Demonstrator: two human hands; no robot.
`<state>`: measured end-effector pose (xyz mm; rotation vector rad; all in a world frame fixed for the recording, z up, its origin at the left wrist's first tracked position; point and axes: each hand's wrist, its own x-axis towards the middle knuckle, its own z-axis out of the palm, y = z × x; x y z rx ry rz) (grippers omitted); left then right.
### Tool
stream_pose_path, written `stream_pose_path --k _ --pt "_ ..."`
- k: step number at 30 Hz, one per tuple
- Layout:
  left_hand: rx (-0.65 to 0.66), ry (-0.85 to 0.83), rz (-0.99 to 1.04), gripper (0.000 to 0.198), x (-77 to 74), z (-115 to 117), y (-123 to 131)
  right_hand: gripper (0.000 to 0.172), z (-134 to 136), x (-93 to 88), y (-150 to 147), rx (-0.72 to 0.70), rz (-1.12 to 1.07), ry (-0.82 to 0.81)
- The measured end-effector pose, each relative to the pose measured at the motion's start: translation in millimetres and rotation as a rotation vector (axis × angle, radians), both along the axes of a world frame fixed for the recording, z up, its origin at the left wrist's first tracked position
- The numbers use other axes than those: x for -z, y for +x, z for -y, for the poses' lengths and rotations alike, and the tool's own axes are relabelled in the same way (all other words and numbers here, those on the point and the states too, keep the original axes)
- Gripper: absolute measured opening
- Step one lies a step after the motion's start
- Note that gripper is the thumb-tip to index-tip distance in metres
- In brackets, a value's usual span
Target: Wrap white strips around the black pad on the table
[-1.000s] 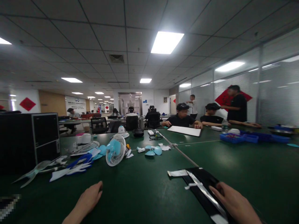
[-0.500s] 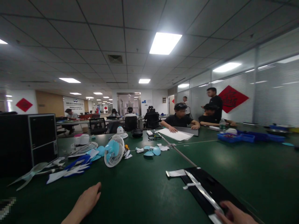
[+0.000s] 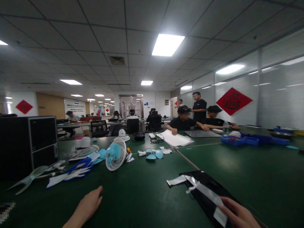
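A green tabletop (image 3: pixel 133 196) carries everything, with a metal rail (image 3: pixel 187 159) crossing it from the far edge towards the near right. At its left edge stands a black computer case (image 3: pixel 23 145). Beyond the far edge, right of the middle, sits a co-worker (image 3: pixel 181 124) in a dark top, one hand on a white sheet (image 3: pixel 181 140) and the other reaching to a grey board (image 3: pixel 201 134) just beside it.

The black folder (image 3: pixel 216 185) lies flat towards the near right corner, slanting from the rail's near end down to the right hand. A round fan (image 3: pixel 116 155) with blue blades stands left of the middle, its cage tilted. Blue trays (image 3: pixel 231 142) line the far right part. Near the case, a blue-and-white glove (image 3: pixel 79 172) lies spread out.

The left hand (image 3: pixel 89 202) hovers over or rests on the near left part; which, I cannot tell. Its fingers are together and loosely curled, with nothing seen in them. The right hand (image 3: pixel 237 213) is at the near right, fingers nearly closed, pinching the edge of a silver strip (image 3: pixel 206 192) that runs along the folder. Loose blue blades (image 3: pixel 154 154) lie mid-table, right of the fan.
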<state>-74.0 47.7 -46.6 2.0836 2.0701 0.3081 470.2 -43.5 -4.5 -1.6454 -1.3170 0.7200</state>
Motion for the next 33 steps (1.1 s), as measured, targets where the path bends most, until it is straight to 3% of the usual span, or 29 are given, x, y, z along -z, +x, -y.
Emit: stream_pose_path --k 9,15,18,23,25,28,33 --pt "-0.015 -0.032 -0.015 0.034 -12.4 7 7 0.05 -32 -42.2 -37 -0.102 0.028 0.301" --pt "0.0 -0.031 0.004 0.033 -4.0 2 1 0.04 -96 -69.9 -55 0.055 0.406 0.504" --pt "0.008 -0.033 0.019 0.033 0.5 -1 -3 0.031 -136 -67.0 -65 0.091 0.713 0.502" --pt "-0.002 -0.042 0.013 0.037 1.4 -2 -4 0.023 -172 -43.6 -93 -0.017 0.999 0.252" --pt "-0.009 -0.037 0.0 0.038 0.6 -1 -2 0.019 -174 -33.6 -104 -0.062 0.996 0.217" --pt "-0.007 -0.018 -0.004 0.035 -0.3 0 0 0.027 -169 -22.9 -115 -0.101 0.981 0.187" --pt "-0.007 -0.025 0.021 0.031 -0.5 0 -2 0.031 -155 -20.0 -114 -0.129 0.964 0.185"
